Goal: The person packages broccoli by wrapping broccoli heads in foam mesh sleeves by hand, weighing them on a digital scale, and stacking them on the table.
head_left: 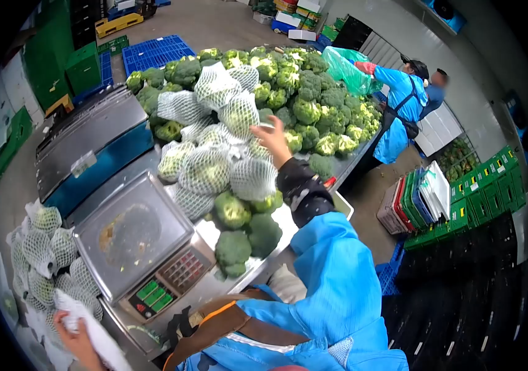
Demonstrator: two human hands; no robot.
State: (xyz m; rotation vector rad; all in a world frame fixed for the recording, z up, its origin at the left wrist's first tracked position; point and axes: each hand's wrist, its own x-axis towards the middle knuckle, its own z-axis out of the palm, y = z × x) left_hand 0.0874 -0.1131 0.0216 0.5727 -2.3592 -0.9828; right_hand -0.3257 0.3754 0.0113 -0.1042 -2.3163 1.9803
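Broccoli heads wrapped in white foam netting [205, 168] are heaped in front of a big pile of bare broccoli [313, 93]. My right hand [271, 137] reaches over the edge of the netted heap, fingers spread and holding nothing. At the lower left, my left hand [77, 340] has its fingers around a white foam net sleeve [94, 331], beside more netted heads [41, 247]. Whether a head is inside that sleeve cannot be seen. A few bare heads [233, 247] lie near my body, right of a metal scale [134, 235].
A grey and blue machine [100, 148] stands behind the scale. Across the table a person in blue [400, 93] handles a green bag [344, 68], with another person behind. Crates [421, 198] are stacked at the right; blue pallets [156, 52] lie beyond the pile.
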